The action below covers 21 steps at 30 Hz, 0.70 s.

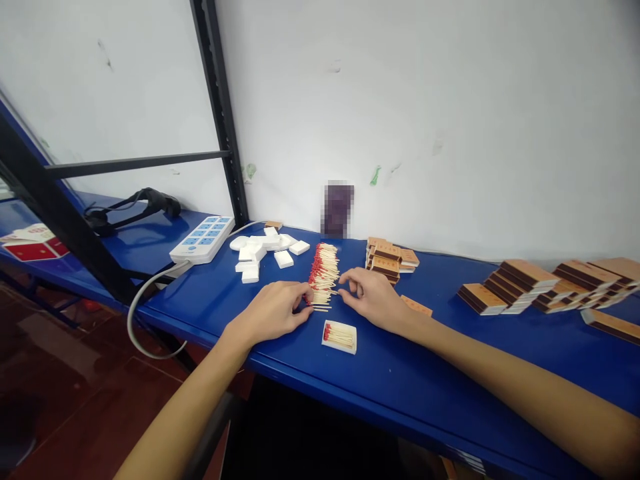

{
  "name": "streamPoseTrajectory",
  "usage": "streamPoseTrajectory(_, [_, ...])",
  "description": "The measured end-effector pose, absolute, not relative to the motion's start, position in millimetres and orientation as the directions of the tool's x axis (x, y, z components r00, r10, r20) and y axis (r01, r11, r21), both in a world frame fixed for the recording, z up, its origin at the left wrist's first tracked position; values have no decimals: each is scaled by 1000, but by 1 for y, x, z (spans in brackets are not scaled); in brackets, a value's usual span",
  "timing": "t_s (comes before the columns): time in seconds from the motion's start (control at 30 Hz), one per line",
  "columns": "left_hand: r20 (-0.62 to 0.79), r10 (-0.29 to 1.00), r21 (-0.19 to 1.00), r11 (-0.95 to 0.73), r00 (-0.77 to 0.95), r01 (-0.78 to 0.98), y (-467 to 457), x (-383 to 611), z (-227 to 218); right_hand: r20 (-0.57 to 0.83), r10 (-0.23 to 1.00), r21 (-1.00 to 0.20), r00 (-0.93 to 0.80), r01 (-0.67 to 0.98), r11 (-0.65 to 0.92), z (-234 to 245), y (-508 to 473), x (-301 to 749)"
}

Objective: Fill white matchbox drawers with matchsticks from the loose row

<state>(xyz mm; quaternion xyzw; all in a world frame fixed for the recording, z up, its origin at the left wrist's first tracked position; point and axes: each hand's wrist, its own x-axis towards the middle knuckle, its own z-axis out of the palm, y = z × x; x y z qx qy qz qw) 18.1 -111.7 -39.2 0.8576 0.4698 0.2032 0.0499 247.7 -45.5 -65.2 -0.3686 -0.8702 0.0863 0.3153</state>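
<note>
A long pile of red-headed matches (327, 263) lies on the blue table, heads to the left and bare sticks to the right. At the near left end of the pile is my left hand (275, 310), its fingers curled and thumb bent around the heads of a few matches. Opposite, my right hand (373, 297) is curled with its fingertips at the stick ends of the near matches. A few loose sticks lie just below the pile between both hands. Closer to me, a white matchbox tray (340, 348) holds a row of matches.
White empty trays (253, 252) are heaped left of the pile. Brown matchboxes (385, 257) stand behind my right hand, with more stacked matchboxes (520, 280) farther right. A power strip (203, 240) lies by the black rack post (220, 100). A pixelated dark object (337, 210) leans at the wall.
</note>
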Motion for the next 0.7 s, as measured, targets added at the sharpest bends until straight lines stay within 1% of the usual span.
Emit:
streamPoseTrajectory(0.13, [292,831,280,-548,474,788,-112,20,-39,419,731,-380,-539,627,680,-62,-49,245])
streamPoseTrajectory(0.33, [284,832,280,-548,477,788,-111,21,-40,328,742,-405,-585,622,670,-61,-51,242])
streamPoseTrajectory(0.57, [276,825,275,-559,493,782,-111,22,-41,274,781,-375,-561,685,624,-60,-54,238])
streamPoseTrajectory(0.7, [278,823,271,-562,495,781,-110,21,-41,268,788,-388,-554,687,615,-55,-52,245])
